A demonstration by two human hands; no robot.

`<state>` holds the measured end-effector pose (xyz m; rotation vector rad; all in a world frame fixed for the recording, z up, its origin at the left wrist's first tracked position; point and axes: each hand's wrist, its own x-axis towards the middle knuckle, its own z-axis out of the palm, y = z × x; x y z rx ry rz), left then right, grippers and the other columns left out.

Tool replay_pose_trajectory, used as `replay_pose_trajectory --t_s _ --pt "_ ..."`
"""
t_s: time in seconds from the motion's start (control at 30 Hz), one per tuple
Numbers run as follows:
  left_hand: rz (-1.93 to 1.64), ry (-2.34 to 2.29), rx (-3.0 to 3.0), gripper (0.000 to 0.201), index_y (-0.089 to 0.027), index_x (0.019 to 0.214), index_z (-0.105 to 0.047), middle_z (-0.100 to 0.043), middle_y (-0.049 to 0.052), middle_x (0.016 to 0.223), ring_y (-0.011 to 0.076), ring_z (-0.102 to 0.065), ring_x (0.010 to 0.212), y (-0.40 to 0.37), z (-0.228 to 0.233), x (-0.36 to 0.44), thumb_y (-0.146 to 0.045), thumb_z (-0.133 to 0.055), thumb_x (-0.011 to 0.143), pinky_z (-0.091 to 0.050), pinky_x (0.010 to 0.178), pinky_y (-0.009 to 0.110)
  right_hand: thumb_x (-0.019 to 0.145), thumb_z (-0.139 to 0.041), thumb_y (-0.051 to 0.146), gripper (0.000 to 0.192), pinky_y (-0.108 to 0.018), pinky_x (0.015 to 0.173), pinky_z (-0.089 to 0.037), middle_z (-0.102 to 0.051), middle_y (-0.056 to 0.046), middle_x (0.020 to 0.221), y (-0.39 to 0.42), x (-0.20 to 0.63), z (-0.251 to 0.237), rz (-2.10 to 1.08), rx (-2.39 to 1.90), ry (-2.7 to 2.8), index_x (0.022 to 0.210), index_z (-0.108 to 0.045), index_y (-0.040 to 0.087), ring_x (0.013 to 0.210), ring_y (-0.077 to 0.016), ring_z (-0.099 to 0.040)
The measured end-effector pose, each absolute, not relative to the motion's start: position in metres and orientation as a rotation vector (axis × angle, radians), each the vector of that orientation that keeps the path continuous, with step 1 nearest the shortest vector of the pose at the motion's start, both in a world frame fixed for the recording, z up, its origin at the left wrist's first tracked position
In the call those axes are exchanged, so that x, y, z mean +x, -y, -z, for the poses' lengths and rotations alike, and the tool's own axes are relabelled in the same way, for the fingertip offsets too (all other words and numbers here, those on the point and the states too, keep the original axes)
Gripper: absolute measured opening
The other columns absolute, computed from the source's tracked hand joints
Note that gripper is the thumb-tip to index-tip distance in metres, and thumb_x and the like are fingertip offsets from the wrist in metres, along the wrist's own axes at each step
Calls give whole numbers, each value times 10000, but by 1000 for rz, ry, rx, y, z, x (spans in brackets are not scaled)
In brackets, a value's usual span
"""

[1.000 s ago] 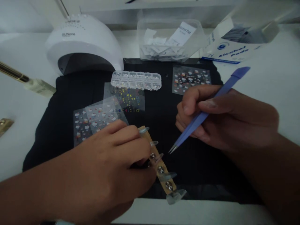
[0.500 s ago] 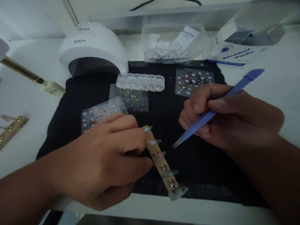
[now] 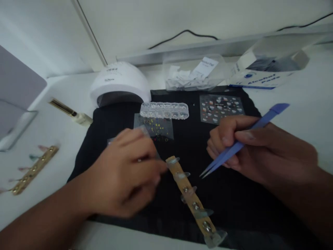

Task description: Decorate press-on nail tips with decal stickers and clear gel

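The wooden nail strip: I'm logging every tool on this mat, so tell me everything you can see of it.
The wooden nail strip is a narrow tan bar lying flat on the black mat, slanting from upper left to lower right. Round silvery studs run along it, and clear false nail tips stick out sideways. The left hand, blurred, is at its upper end; actual contact is unclear. The blue tweezers point toward it without touching.

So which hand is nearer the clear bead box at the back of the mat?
Left. The left hand sits just in front of the bead box; the right hand, gripping tweezers, is off to its right.
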<state>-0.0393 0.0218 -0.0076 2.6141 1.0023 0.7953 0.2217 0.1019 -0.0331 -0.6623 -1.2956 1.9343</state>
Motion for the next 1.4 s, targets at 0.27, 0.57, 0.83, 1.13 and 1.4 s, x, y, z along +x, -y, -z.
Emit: replay_pose_trajectory --t_s 0.27,0.57,0.83,1.13,1.4 --pt "-576 -2086 2180 303 -122 1110 -611 -663 129 1028 339 -576 996 -50 20 -60 -294 -611 861 -466 872 497 784 -760 401 185 -290 463 -418 -576 7 506 -106 220 37 -1780 -701 1282 696 -744 239 494 -154 -566" --pt "-383 -2041 2049 667 -186 1375 -535 -667 130 1181 369 -588 1104 -55 30 -34 -425 -767 796 -467 961 544 820 -665 283 195 -300 675 -480 -634 -25 604 -110 215 37 -1656 -875 1223 652 -724 203 658 -163 -616" --pt "-504 -1866 2085 474 -212 1292 -636 -688 75 995 299 -608 978 -60 41 -32 -241 -740 830 -496 873 453 777 -691 306 147 -329 683 -456 -632 -5 644 -106 209 37 -1605 -889 1216 660 -717 220 640 -163 -591" --pt "-822 -1685 1998 408 -231 1213 -662 -642 15 892 194 -617 851 -60 48 -32 -104 -674 825 -519 803 339 775 -662 284 151 -339 718 -462 -609 -4 553 -95 195 39 -1659 -835 1235 643 -693 217 638 -181 -596" --pt "-926 -1562 1982 358 -214 1164 -628 -612 43 971 222 -599 946 -54 45 -30 -134 -633 815 -511 877 391 769 -705 288 131 -306 669 -496 -657 -19 646 -98 199 43 -1696 -781 1165 663 -707 212 654 -171 -612"
